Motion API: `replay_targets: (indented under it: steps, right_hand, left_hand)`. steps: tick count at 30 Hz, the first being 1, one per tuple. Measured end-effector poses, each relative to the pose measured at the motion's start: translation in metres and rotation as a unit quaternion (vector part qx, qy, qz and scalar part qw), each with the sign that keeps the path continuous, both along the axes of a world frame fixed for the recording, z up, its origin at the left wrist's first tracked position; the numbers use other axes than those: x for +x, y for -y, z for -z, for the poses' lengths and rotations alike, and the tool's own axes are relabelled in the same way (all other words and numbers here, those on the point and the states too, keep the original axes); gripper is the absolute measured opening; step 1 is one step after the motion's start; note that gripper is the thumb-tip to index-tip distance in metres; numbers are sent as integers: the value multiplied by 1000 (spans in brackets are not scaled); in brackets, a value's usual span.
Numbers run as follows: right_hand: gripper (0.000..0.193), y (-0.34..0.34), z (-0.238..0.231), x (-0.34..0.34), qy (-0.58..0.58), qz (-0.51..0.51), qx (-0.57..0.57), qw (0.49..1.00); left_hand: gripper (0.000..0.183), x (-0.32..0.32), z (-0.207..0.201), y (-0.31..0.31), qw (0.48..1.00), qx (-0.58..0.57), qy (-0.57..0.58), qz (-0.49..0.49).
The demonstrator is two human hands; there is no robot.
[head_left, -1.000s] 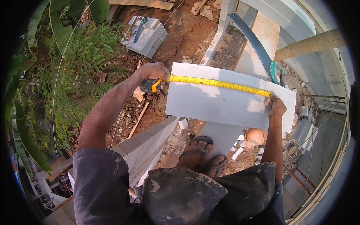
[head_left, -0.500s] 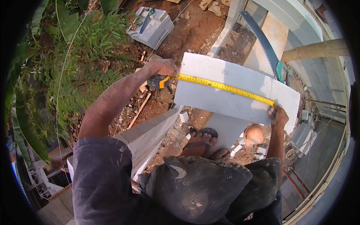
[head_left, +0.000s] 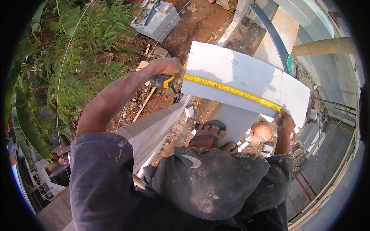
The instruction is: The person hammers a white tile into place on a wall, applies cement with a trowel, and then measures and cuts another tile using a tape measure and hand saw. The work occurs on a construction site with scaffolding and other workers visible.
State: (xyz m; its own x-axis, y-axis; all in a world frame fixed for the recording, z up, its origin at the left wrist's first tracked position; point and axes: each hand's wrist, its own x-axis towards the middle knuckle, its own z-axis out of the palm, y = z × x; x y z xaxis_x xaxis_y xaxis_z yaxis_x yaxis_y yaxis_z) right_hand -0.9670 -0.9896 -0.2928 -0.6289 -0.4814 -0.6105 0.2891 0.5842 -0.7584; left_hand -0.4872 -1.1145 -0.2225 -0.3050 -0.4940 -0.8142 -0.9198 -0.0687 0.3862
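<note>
A yellow tape measure is stretched along the near edge of a pale grey-white block. My left hand closes around the tape at the block's left end, with the black and yellow case hanging just beside it. At the other end, my right hand pinches the tape's tip against the block's near edge, short of its right end. A handsaw with a green handle rests by the block's far right side, its blade pointing away.
Below the block are my sandalled feet and an orange-brown bowl amid white offcuts. A low block wall runs along my left. Grey blocks carrying another saw stand far left. A bamboo pole juts in at right.
The block's far edge appears higher and more of its top shows, while its near edge has risen in view. Both hands keep their hold on the tape.
</note>
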Motion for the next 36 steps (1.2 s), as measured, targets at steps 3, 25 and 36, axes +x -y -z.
replay_targets:
  steps: [3, 25, 36]
  right_hand:
    - [21, -6, 6, 0, -5, -2, -3, 1000]
    - [12, -43, -12, 25, 37, 71, -36, 996]
    - [23, -116, -7, 31, 116, 139, -75, 981]
  left_hand:
    - [26, 4, 3, -8, 1000, -3, 18, -8]
    - [22, 4, -4, -32, 996, 41, -31, -72]
    - [38, 1, -29, -68, 988, 156, -7, 15]
